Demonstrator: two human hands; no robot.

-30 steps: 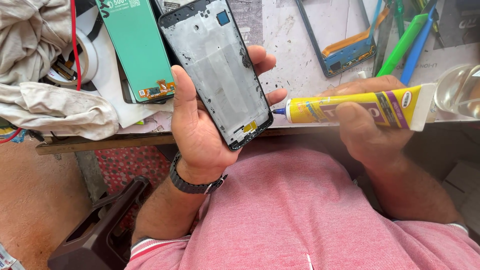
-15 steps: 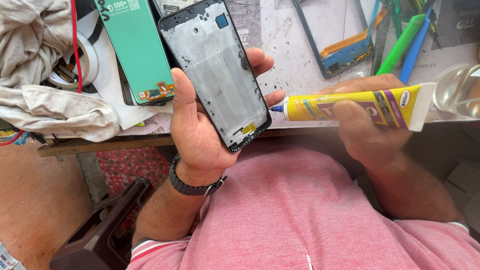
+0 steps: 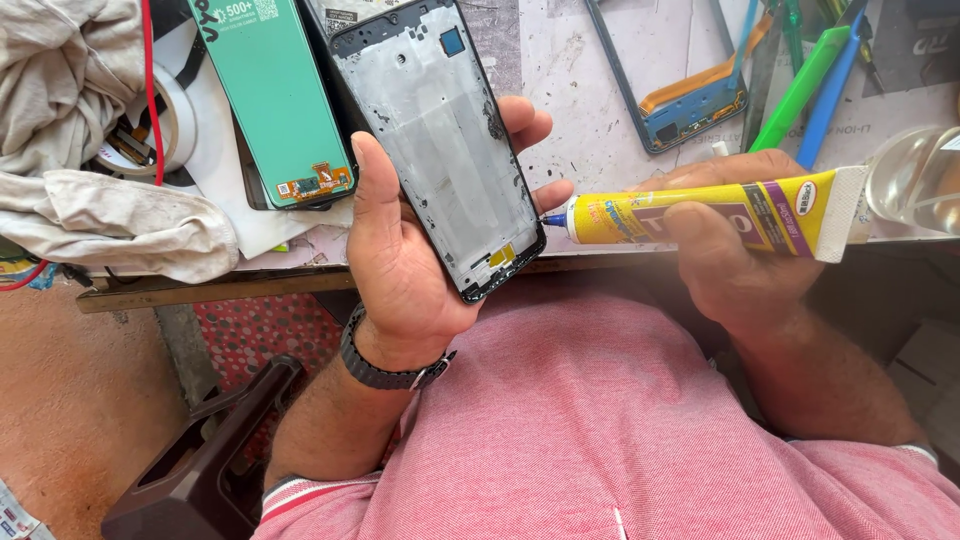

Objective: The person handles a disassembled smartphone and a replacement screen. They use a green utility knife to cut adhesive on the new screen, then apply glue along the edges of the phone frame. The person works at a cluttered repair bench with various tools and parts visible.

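My left hand (image 3: 400,270) grips a bare phone frame (image 3: 435,140), black-edged with a grey metal inside, tilted with its lower end toward me. A dark watch sits on that wrist. My right hand (image 3: 740,250) squeezes a yellow glue tube (image 3: 720,212) held sideways. The tube's blue needle tip touches the frame's lower right edge, next to my left fingertips.
On the worktable (image 3: 570,90) lie a green-backed phone screen (image 3: 270,95), a second open phone frame (image 3: 680,70), green and blue pry tools (image 3: 810,80), a tape roll (image 3: 165,115), crumpled cloths (image 3: 90,215) and a clear round object (image 3: 915,180). A dark stool (image 3: 200,460) stands below left.
The glue tip has crept slightly along the frame's lower right edge. Both hands stay almost where they were.
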